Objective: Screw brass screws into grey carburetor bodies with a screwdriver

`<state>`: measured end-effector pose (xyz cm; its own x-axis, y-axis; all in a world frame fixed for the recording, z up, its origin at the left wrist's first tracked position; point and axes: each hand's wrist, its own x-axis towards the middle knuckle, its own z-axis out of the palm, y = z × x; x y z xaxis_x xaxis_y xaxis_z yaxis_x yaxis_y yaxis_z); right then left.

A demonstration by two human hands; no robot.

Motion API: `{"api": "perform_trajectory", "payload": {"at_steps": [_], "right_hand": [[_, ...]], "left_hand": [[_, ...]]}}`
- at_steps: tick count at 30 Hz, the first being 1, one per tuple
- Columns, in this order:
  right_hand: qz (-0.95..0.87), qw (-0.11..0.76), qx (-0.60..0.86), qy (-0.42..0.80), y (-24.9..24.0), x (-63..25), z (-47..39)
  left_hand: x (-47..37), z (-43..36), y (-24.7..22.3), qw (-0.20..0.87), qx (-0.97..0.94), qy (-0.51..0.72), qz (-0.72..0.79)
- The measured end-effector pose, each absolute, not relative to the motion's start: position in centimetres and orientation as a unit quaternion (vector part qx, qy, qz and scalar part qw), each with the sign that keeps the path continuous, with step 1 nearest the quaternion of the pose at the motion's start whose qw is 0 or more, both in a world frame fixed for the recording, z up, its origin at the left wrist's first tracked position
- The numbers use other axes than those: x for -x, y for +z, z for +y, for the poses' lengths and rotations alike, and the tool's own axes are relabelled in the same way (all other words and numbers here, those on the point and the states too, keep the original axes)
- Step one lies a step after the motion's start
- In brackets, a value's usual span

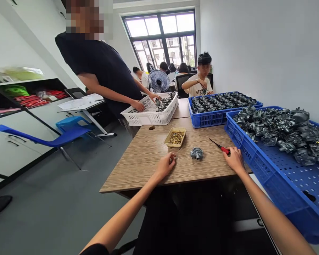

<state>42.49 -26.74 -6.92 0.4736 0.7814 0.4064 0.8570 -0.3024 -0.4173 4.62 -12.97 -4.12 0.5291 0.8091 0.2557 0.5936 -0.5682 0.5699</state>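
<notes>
My left hand [166, 165] rests on the wooden table [133, 166], its fingers curled together around something small and hard to make out. My right hand [234, 159] lies near the table's right edge, closed on the red handle of a screwdriver [221, 146], whose dark shaft points up and left. Between my hands a grey metal carburetor part [196, 153] sits on the table, touched by neither. A cream tray [166, 142] with small brass pieces [177, 137] stands beyond my left hand.
A blue crate [266, 177] piled with metal parts stands at the right; another blue crate [202, 121] is behind it. A standing person [95, 67] reaches into a white crate [149, 119] at the far left corner. Another person [199, 85] sits behind the crates.
</notes>
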Motion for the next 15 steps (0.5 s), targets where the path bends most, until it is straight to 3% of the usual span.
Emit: {"api": "perform_trajectory", "payload": {"at_steps": [15], "right_hand": [[-0.512, 0.288, 0.806, -0.071, -6.8, -42.4, -26.7]], "left_hand": [[-5.7, -11.8, -3.0, 0.051, -0.921, 0.110, 0.371]]}}
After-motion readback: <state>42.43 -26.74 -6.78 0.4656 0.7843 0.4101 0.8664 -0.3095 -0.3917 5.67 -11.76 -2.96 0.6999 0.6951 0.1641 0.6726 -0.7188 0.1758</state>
